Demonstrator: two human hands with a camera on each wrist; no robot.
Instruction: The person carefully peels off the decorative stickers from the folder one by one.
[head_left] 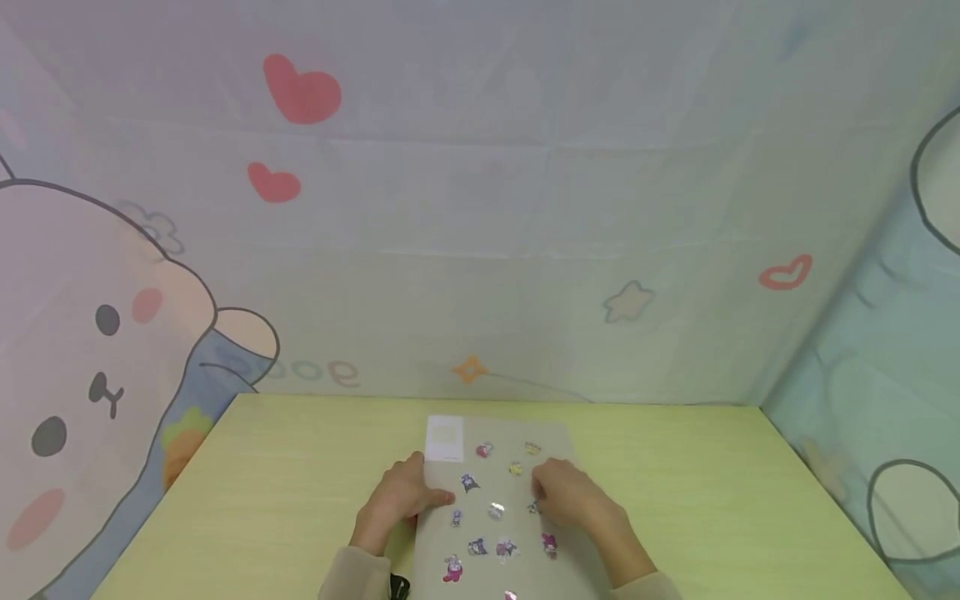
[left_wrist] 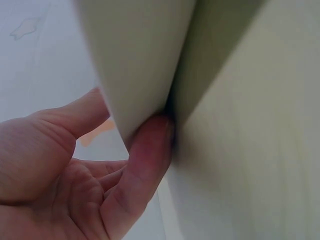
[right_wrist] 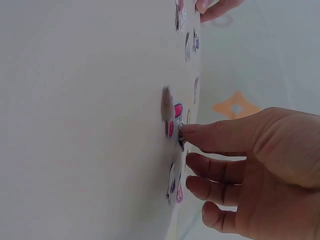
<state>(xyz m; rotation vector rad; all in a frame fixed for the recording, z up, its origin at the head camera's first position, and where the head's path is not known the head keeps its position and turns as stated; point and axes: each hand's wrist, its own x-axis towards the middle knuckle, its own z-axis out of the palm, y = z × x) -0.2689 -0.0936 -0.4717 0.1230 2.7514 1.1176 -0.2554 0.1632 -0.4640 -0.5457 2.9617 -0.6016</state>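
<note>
A flat beige board (head_left: 480, 533) with several small cartoon stickers lies on the table and runs off the bottom of the head view. My left hand (head_left: 401, 500) grips its left edge, the thumb on top. The left wrist view has a finger of that hand (left_wrist: 145, 160) tucked under the edge, between board and table. Over the right part of the board, my right hand (head_left: 570, 493) has curled fingers and pinches a small dark sticker (right_wrist: 181, 140) at the surface. The index fingertip is hidden behind the thumb. Nearby is a pink sticker (head_left: 550, 546).
A white rectangular label (head_left: 445, 439) is at the board's top left. The pale yellow table (head_left: 675, 483) extends to both sides. Behind it hangs a printed cloth (head_left: 525, 208) with hearts and a bear. Something black (head_left: 400, 587) shows beside my left sleeve.
</note>
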